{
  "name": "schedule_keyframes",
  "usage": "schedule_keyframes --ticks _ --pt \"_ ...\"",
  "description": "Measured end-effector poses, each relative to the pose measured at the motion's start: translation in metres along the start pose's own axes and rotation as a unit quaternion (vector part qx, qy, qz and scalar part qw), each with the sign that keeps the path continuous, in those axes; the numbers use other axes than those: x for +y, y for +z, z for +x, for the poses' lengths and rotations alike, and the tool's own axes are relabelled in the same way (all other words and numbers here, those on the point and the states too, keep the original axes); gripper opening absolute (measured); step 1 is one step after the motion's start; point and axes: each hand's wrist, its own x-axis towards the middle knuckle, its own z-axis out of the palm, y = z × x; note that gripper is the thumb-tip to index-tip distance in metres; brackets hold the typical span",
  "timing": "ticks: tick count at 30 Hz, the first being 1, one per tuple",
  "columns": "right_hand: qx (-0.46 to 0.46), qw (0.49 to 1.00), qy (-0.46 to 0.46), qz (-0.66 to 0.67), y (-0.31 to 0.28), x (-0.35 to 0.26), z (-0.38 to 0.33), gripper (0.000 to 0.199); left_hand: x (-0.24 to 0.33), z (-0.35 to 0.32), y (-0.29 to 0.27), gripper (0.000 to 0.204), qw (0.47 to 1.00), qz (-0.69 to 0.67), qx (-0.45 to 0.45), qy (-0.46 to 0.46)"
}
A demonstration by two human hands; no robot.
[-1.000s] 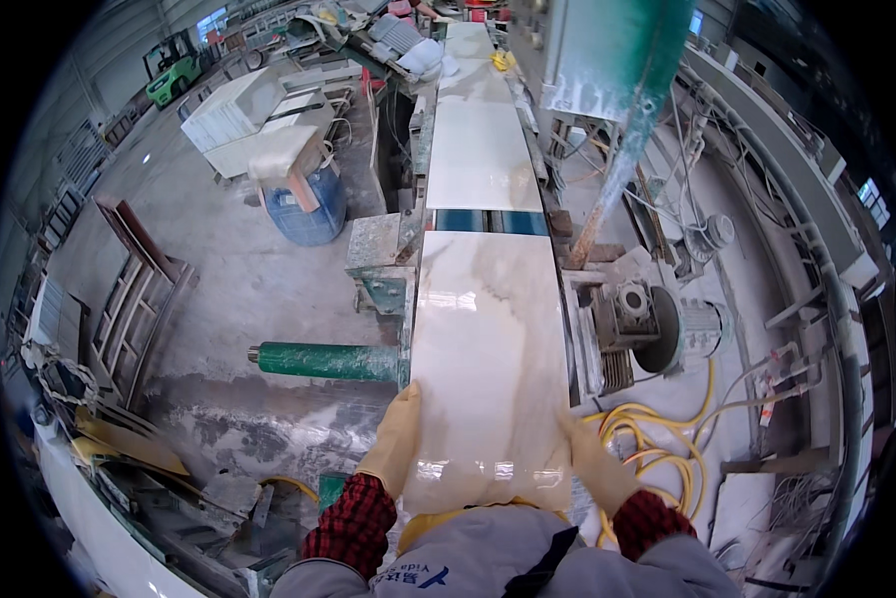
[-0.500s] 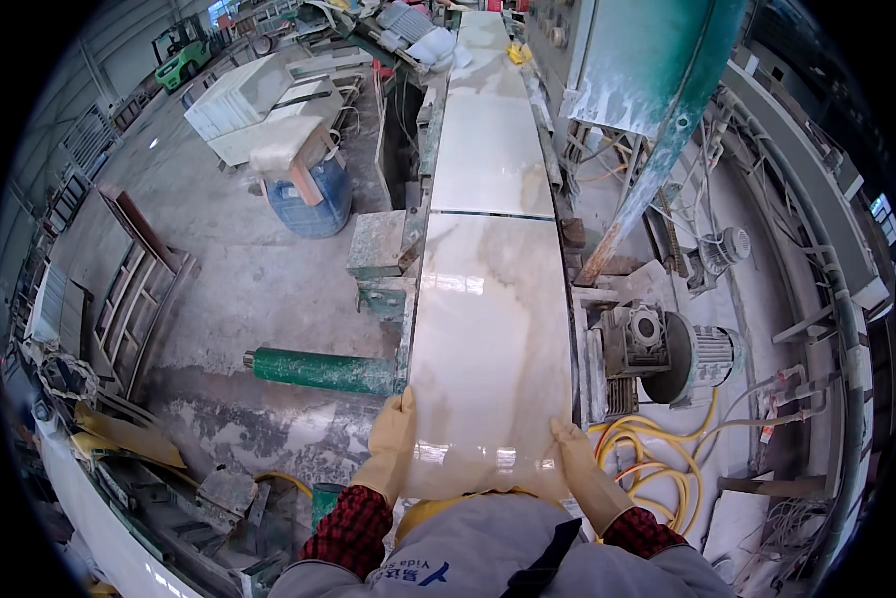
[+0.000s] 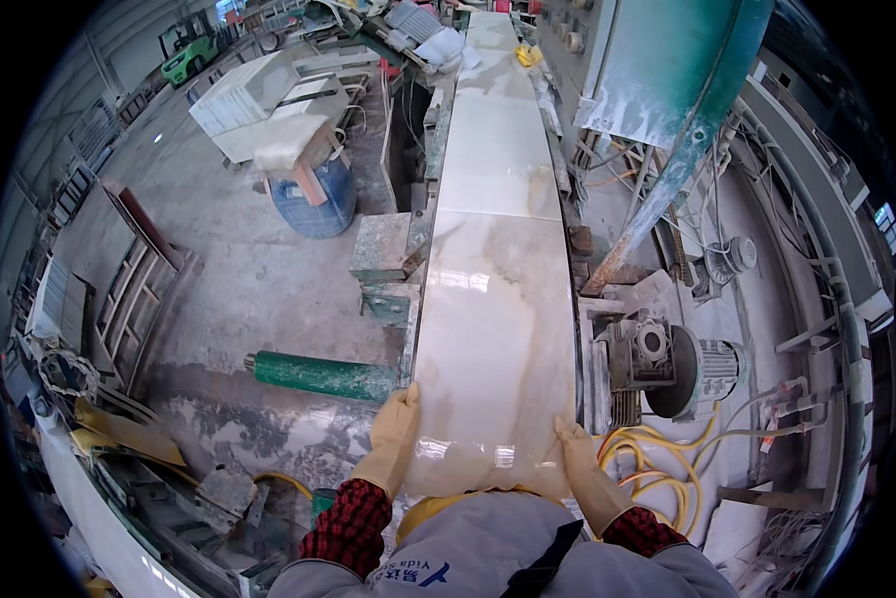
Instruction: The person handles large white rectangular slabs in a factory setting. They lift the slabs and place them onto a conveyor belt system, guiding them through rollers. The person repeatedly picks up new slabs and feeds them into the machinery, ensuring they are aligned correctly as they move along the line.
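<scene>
A polished cream-white stone slab [image 3: 493, 349] with beige veining lies flat in front of me on a long, narrow conveyor line. My left hand [image 3: 394, 431], in a cream rubber glove, grips its left edge near the close end. On the opposite edge, my gloved right hand [image 3: 579, 460] is closed with the thumb side uppermost; the fingers of both hands are partly hidden below the slab. Beyond it lies a second slab [image 3: 498, 149] of similar stone, its near end meeting the first slab's far end along a thin seam.
To the left, a green roller [image 3: 318, 375] juts out from the line, with a blue plastic drum [image 3: 316, 204] farther back. An electric motor [image 3: 707, 374] and coiled yellow hose [image 3: 652, 468] sit to the right. A green-and-white machine cabinet [image 3: 657, 75] rises at far right.
The dark gap between the two slabs has narrowed to a thin seam. Both hands keep their hold on the near slab, and the view has shifted slightly.
</scene>
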Motion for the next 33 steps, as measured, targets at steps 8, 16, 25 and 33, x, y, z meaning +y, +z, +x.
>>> schedule_keyframes --ticks 8,16,25,33 --pt "-0.003 0.938 0.012 -0.346 -0.019 -0.043 0.005 0.051 0.002 0.050 -0.031 0.058 0.984 0.147 -0.072 0.064" --pt "0.027 0.750 -0.206 -0.628 0.053 -0.162 -0.031 0.040 0.074 0.056 -0.010 0.041 0.871 0.101 0.114 0.467" --pt "-0.084 0.599 -0.561 -0.565 0.085 -0.097 0.039 0.075 0.101 0.056 0.020 0.051 0.787 0.149 0.127 0.585" --pt "-0.097 0.549 -0.561 -0.612 0.097 -0.117 0.044 0.069 0.105 0.075 0.032 0.050 0.787 0.164 0.184 0.565"
